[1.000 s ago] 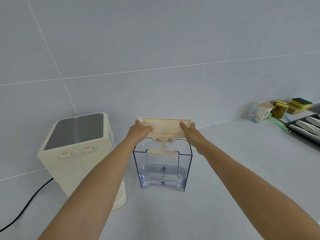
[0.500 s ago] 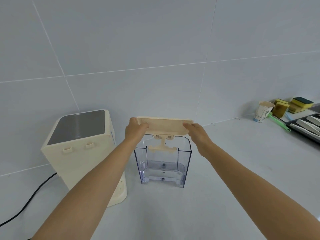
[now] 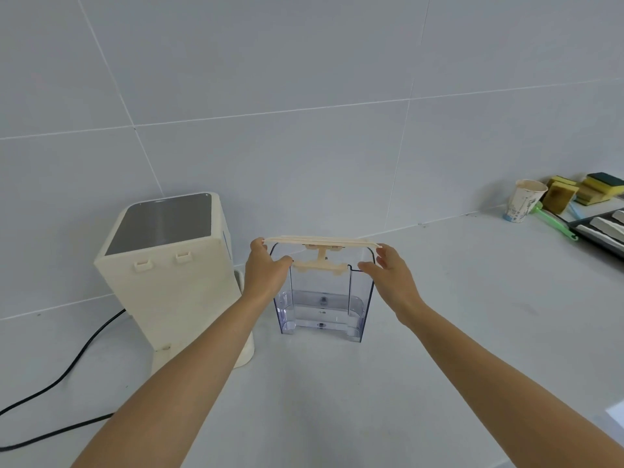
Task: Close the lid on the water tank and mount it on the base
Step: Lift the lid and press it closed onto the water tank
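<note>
A clear plastic water tank (image 3: 322,310) stands upright on the grey counter in the middle of the view. Its cream lid (image 3: 320,240) lies almost flat over the tank's top rim, with a cream hinge bracket (image 3: 320,263) hanging beneath it. My left hand (image 3: 265,270) grips the lid's left end and the tank's left top corner. My right hand (image 3: 391,273) holds the lid's right end, thumb against the tank's front. The cream base unit (image 3: 169,275), with a dark glossy top, stands just left of the tank.
A black power cord (image 3: 67,369) runs from the base across the counter to the left edge. At the far right stand a paper cup (image 3: 523,201), yellow-green sponges (image 3: 584,190), a green brush handle (image 3: 555,224) and a dark tray (image 3: 604,231). A tiled wall rises behind.
The lid has swung down from tilted up to nearly flat on the tank's rim. Both hands came down with it and now also touch the tank's upper corners.
</note>
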Tool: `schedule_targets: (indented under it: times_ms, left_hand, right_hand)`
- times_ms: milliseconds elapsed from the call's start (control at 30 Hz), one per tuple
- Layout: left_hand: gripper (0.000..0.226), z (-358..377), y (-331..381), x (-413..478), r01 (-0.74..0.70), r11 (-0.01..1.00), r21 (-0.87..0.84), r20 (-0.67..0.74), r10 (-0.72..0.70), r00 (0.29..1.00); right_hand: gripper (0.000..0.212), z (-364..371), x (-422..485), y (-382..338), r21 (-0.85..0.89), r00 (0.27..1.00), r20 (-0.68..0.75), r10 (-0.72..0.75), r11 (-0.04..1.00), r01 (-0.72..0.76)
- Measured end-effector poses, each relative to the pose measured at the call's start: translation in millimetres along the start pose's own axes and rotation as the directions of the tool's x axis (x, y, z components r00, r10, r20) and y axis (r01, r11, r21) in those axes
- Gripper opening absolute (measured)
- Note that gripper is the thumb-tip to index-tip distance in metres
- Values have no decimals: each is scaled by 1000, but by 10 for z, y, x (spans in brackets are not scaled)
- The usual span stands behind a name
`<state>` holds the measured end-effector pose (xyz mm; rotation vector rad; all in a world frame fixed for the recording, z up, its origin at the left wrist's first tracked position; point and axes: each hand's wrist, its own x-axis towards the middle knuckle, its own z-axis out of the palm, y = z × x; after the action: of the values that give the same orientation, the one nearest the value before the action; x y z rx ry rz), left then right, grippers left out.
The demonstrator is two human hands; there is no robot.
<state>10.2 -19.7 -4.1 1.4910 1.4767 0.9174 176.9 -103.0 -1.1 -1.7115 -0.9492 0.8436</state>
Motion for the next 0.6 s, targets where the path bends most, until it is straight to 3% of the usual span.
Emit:
schedule_targets:
  times_ms: [300,600]
  left_hand:
    - [44,51,-241,-127,-6,999,48,-5,6,1000]
    - [55,124,-366,-123,2,998,57,1,-2,1000]
  right_hand:
    - [58,7,-240,138,-270,998,46,-33,962,44]
    - [63,3,-241,171,-354,994,100,-48,932,81]
